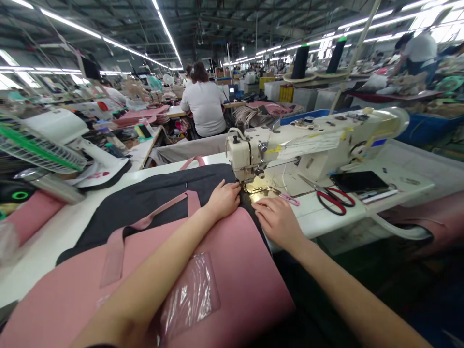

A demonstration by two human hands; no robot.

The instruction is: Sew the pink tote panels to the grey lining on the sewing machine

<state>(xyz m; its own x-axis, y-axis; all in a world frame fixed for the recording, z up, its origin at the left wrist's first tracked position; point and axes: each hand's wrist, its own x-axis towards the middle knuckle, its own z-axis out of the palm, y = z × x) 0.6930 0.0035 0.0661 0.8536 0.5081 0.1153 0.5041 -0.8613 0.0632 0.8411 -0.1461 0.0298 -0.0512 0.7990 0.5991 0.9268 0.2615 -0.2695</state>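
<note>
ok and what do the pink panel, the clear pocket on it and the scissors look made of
Pink panel: probably fabric or a leather-like sheet, smooth and mostly matte, no weave visible. Clear pocket: likely soft plastic film, see-through with wrinkled glossy highlights. Scissors: shiny grey blades, probably metal; moulded-looking red-and-black handles, probably plastic.

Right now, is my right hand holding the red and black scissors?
No, the scissors lie on the white table beside the sewing machine, apart from your right hand.

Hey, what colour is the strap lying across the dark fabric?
The strap is dusty pink, best seen in the head view.
</note>
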